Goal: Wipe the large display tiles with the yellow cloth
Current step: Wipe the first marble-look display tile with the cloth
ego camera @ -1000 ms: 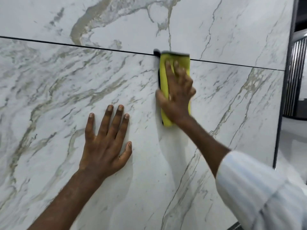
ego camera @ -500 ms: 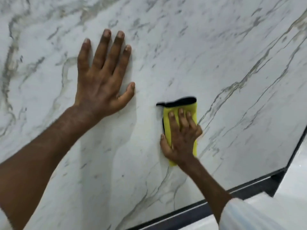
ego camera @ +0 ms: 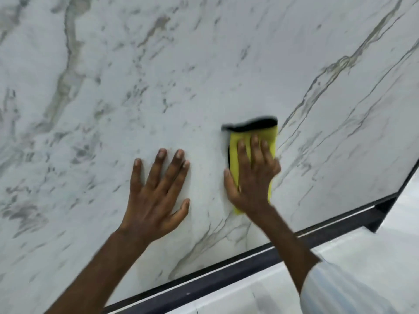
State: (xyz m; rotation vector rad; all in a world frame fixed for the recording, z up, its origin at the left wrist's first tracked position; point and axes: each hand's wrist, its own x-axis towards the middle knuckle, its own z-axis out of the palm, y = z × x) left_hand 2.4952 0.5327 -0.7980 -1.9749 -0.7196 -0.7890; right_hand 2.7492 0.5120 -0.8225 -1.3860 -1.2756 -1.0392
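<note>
A large white marble-patterned display tile (ego camera: 204,64) with grey veins fills most of the view. My right hand (ego camera: 251,177) lies flat on a folded yellow cloth (ego camera: 265,137) with a black edge and presses it against the tile's lower middle. My left hand (ego camera: 156,196) rests flat on the tile just left of the cloth, fingers spread, holding nothing. The lower part of the cloth is hidden under my right hand.
A dark frame strip (ego camera: 226,273) runs along the tile's bottom edge and turns up at the right corner (ego camera: 385,205). Below it lies pale glossy floor (ego camera: 340,257). A light striped sleeve (ego camera: 340,293) covers my right forearm at the bottom right.
The cloth went down from the seam between tiles to the lower part of the tile. Since half a second ago my left hand has slid down to beside the cloth.
</note>
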